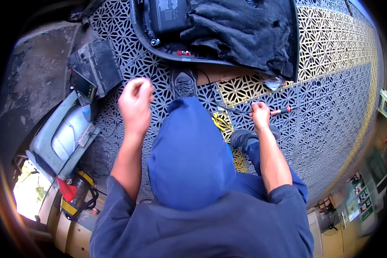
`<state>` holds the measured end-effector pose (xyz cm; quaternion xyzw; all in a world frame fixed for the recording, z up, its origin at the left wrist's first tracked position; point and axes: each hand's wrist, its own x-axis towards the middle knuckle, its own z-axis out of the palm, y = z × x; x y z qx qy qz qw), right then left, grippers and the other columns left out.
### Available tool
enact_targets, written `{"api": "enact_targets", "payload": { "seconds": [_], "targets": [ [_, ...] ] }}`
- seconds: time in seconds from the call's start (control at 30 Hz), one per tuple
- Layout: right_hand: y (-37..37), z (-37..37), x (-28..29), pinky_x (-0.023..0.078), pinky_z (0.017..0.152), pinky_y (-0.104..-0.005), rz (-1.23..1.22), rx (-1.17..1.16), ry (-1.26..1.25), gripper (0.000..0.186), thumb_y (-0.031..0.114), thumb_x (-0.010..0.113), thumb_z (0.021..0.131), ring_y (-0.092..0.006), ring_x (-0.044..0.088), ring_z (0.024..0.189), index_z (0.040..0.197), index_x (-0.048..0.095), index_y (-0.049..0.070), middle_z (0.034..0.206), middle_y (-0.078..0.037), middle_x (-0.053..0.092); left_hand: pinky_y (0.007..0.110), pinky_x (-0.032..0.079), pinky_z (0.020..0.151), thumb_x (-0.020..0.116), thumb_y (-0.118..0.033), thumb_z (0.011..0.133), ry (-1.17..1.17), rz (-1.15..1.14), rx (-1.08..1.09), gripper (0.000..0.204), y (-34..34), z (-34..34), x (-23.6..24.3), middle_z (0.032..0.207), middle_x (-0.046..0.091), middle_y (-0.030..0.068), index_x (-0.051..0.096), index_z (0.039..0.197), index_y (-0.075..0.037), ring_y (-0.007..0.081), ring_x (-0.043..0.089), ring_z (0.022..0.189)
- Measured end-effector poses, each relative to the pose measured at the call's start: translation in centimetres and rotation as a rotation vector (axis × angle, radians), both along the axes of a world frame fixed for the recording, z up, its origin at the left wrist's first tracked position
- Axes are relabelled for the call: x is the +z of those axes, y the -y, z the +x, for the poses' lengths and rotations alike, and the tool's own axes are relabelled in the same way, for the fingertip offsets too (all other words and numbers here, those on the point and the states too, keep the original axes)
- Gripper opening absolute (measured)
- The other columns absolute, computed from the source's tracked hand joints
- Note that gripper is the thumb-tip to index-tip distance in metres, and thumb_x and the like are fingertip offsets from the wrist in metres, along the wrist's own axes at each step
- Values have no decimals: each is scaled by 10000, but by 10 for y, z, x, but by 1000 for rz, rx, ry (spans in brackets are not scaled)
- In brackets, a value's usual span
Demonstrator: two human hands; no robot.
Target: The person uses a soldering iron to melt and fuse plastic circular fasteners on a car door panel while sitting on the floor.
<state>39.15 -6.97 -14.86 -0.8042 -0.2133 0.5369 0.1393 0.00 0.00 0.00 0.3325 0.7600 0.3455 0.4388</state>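
My left hand (136, 103) is raised over the grid floor at the left, its fingers curled together and slightly blurred. I cannot make out anything between them. Low over the floor on the right, my right hand (259, 114) pinches a thin dark cable (234, 111) that runs in from the left. A slim red-and-white handled tool (280, 111) sticks out just beyond its fingers; whether the hand also grips it, I cannot tell. Yellow-handled pliers (219, 122) lie between my legs. In front of my shoe is a large black panel (241, 34) with fabric lining and a small red piece (183, 53) on its edge.
A dark box (94, 66) stands at the left beside a phone-like screen (82, 84). Nearer are a grey plastic frame (58, 133) and a yellow-and-black machine (78, 193). Brown cardboard (221, 72) lies under the panel's edge. Shelves (360, 195) stand at the far right.
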Motion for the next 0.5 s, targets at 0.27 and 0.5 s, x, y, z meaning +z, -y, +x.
{"api": "enact_targets", "payload": {
  "seconds": [0.27,0.5],
  "targets": [
    [-114,-105,41,464,595,-226,297,188,39,173,167,636,978,-63,559,650,969,648,-6,762,-2,617,302,580,786,692,-193,905,-232,-87,-132,487,-97,21,-137,1234,673,243,582,1302,67,197,752,831],
    [-191,-187,55,540,755,-341,764,798,260,328,37,677,859,-244,637,805,1186,644,51,1086,-134,620,337,559,697,698,-165,897,-111,140,-77,270,-100,63,-145,904,729,154,686,1103,9,208,698,717]
  ]
}}
